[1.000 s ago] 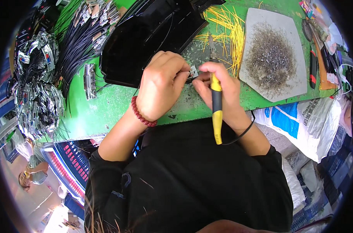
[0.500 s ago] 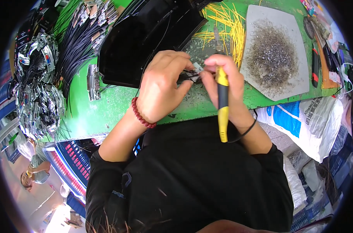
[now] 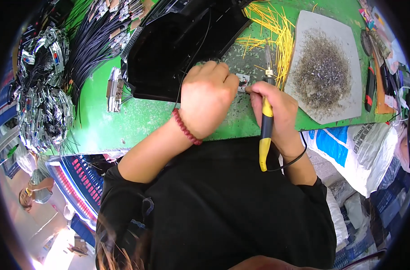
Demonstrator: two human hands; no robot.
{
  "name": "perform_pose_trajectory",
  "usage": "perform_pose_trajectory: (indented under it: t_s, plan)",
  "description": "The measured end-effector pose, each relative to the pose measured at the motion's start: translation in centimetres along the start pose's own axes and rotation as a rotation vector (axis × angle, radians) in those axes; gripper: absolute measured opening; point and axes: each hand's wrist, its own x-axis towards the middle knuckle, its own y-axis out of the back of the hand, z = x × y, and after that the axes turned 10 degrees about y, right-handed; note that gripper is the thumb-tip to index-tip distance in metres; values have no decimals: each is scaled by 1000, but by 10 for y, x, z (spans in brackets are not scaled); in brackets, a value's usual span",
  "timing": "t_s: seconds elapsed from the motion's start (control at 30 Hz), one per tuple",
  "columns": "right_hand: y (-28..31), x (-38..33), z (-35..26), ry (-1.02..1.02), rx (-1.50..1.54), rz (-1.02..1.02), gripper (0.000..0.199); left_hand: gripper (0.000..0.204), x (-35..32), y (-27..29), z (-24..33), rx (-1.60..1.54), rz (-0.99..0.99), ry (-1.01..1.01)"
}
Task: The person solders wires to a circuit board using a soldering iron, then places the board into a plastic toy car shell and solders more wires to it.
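Your left hand (image 3: 207,99) pinches a small connector (image 3: 242,82); your right hand (image 3: 277,108) grips a yellow-handled soldering iron (image 3: 266,130) over the green workbench (image 3: 124,121), beside loose yellow wires (image 3: 277,27).

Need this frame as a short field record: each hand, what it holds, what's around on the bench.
left hand: left hand curled over a small connector part, pinning it to the bench
right hand: right hand grips a soldering iron, yellow and black handle, tip up near the part
surface: green bench top
behind hands: black tray
right of hands: yellow wire pieces; grey mat with a heap of metal scraps
left side: bundles of dark wires
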Motion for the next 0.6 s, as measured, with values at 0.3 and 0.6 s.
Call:
perform_pose_trajectory:
  t_s: [0.3, 0.6]
  plan:
    - [6, 6, 5, 63, -75, -100, 29, 25, 14, 55, 6, 324, -269, 276]
    - [7, 7, 1, -1, -54, -110, 25, 25, 18, 67, 7, -530, -14, 52]
